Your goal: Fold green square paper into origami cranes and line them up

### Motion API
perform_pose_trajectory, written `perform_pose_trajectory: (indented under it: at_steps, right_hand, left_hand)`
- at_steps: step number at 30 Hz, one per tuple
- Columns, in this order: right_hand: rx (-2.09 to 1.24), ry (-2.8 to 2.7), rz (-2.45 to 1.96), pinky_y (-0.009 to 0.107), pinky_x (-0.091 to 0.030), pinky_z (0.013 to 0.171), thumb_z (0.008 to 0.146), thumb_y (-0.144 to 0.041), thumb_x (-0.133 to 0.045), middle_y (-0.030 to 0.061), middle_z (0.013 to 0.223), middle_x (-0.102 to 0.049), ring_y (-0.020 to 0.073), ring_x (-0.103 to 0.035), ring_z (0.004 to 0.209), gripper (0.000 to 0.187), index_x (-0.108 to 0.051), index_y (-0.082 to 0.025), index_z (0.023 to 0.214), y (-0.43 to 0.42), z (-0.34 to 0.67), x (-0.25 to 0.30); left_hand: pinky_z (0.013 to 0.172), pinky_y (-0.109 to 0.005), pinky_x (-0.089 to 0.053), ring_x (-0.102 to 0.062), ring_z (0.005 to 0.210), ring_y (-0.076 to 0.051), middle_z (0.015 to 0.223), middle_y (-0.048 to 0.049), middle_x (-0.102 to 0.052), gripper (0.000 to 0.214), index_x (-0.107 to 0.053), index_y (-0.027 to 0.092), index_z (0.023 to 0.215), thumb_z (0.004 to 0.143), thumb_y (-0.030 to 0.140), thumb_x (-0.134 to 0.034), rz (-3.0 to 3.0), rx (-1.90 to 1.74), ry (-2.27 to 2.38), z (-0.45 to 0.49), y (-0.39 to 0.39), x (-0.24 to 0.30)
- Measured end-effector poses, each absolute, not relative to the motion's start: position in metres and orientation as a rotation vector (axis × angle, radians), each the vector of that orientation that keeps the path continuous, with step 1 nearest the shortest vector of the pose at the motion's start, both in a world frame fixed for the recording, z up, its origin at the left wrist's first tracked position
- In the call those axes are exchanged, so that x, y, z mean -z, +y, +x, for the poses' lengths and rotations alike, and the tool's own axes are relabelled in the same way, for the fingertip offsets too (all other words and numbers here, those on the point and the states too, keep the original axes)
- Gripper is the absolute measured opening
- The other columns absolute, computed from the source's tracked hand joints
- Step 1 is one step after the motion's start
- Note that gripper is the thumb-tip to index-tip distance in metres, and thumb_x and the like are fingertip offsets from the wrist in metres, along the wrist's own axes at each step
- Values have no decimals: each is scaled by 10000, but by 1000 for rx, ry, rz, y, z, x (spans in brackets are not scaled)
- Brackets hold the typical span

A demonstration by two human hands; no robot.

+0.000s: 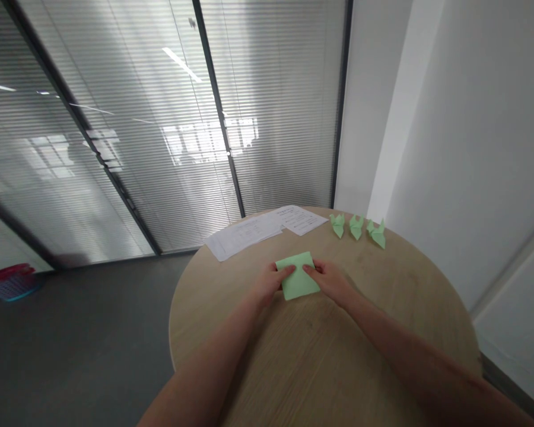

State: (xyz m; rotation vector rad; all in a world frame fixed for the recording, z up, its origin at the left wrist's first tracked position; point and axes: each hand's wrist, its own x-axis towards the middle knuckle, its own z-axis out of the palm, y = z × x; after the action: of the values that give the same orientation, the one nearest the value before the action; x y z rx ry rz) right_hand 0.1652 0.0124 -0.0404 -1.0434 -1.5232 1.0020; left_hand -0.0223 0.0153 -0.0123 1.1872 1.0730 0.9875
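Here, Paper [299, 286] Pinched at Both Sides

The left hand [268, 283] is clamped on the paper's left edge, its thumb laid flat on the upper face. The right hand [332, 281] grips the opposite edge the same way, thumb on top and pointing inward. The two thumbtips are near each other but apart; most of the fingers are hidden under or behind the sheet. The paper is pale green, roughly square and slightly turned. It is over the middle of the round table [289, 362], in front of the person; whether it touches the wood, I cannot tell.

Beyond the right hand, near the far edge, three folded figures [356, 227] of similar green stand in a row, just beside one another. Left of them lie printed sheets [249, 235], white and partly overlapping, their text too small to read. Past the table is a glass partition [178, 190] with blinds, and at right a white wall [476, 148]. A red and blue basket [9, 284] sits on the grey floor [102, 338], far left.
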Motion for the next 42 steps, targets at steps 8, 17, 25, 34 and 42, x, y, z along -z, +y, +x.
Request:
perform_pose_trajectory:
  at_steps: [8, 17, 25, 34, 42]
  right_hand:
    - [-684, -1535, -1114, 405, -585, 760, 900, -321, -582, 100, 1158, -736, 243, -716, 872, 408, -648, -279, 1300, 12, 172, 39]
    - [-419, -1683, -1042, 444, -543, 977, 904, -260, -599, 51, 1305, -639, 258, -615, 1178, 275, -759, -346, 1111, -2, 172, 25]
    - [-362, -1785, -992, 416, -579, 889, 939, -279, -576, 71, 1333, -614, 249, -632, 1135, 241, -774, -331, 1066, -5, 170, 27]
    - [-355, -1785, -987, 420, -522, 981, 906, -200, -555, 72, 1204, -691, 235, -651, 1111, 280, -779, -297, 1042, -4, 167, 26]
    - [-420, -1756, -949, 423, -509, 999, 901, -231, -577, 55, 1157, -727, 234, -665, 1095, 250, -782, -306, 1022, -5, 165, 25]
  left_hand:
    - [656, -322, -534, -704, 750, -230, 932, -146, -768, 307, -722, 109, 982, 827, 373, -739, 1154, -1047, 1142, -18, 15, 14]
    - [608, -301, -508, -688, 704, -221, 862, -125, -764, 272, -725, 120, 926, 812, 366, -750, 1142, -1059, 1147, -18, 13, 11]
    - [636, -296, -512, -681, 724, -213, 868, -114, -753, 334, -721, 134, 947, 821, 443, -737, 1124, -1071, 1110, -16, 10, 10]
    - [619, -295, -520, -642, 676, -181, 848, -107, -718, 425, -678, 115, 974, 907, 527, -601, 1083, -1075, 1075, -15, 13, 12]
    - [640, -280, -482, -667, 737, -212, 852, -72, -763, 218, -748, 134, 908, 759, 288, -784, 1180, -1059, 1019, -14, 6, 7]
